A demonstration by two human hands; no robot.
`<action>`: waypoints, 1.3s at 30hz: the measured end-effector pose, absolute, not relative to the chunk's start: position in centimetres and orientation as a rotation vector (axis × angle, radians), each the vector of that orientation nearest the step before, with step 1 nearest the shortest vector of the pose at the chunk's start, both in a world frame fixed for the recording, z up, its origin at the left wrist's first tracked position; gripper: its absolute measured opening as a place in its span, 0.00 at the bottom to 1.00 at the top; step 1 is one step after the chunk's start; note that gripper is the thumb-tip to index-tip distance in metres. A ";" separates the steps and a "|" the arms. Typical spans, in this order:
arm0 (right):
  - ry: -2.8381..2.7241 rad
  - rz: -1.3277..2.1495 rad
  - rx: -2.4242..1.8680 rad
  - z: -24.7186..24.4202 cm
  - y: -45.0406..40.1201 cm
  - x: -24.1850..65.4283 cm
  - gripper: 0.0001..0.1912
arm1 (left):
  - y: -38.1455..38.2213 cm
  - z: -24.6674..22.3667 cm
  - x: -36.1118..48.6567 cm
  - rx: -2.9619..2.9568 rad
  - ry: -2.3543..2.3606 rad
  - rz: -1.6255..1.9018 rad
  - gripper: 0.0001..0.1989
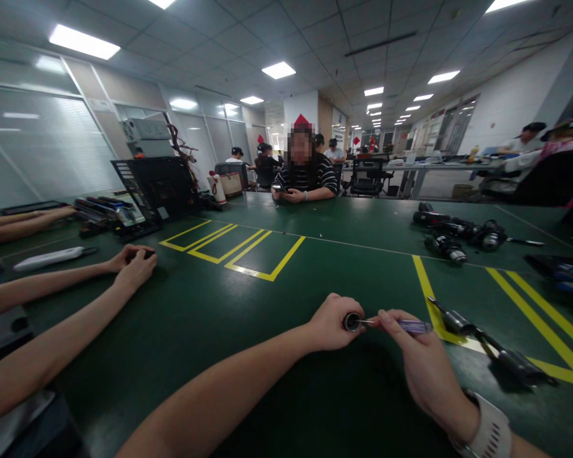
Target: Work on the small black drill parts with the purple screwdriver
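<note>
My left hand (333, 323) is closed around a dark, round, hollow part (351, 322), its open end turned to the right. Most of that part is hidden in my fingers. In my right hand (424, 366) is a screwdriver (414, 326) with a clear purple handle, gripped between thumb and fingers. Its thin shaft reaches left to the rim of the hollow part; whether the tip is inside, I cannot tell. Right of my hands, metal cylindrical parts with thin shafts (518, 367) lie on the green table (286, 375), across the yellow tape.
Black tool parts (451, 232) lie at the back right. Yellow tape (272, 275) marks out areas on the table. At left, a co-worker's hands (136, 264) hold a small dark thing near a white device (52, 257). A person (305, 172) sits opposite with a phone.
</note>
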State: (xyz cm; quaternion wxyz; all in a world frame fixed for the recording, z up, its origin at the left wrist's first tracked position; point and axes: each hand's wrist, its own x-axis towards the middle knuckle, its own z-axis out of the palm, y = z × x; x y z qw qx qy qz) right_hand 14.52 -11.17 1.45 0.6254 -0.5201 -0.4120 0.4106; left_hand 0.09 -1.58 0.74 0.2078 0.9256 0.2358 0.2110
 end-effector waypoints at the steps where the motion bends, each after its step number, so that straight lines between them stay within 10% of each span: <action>1: -0.903 0.952 -1.179 1.6 -11.1 14.5 0.13 | -1.6 0.8 0.1 2.573 0.656 0.582 0.06; 39: -0.590 1.235 -1.013 1.8 -10.9 14.5 0.11 | -1.6 0.8 0.1 2.466 0.683 0.648 0.07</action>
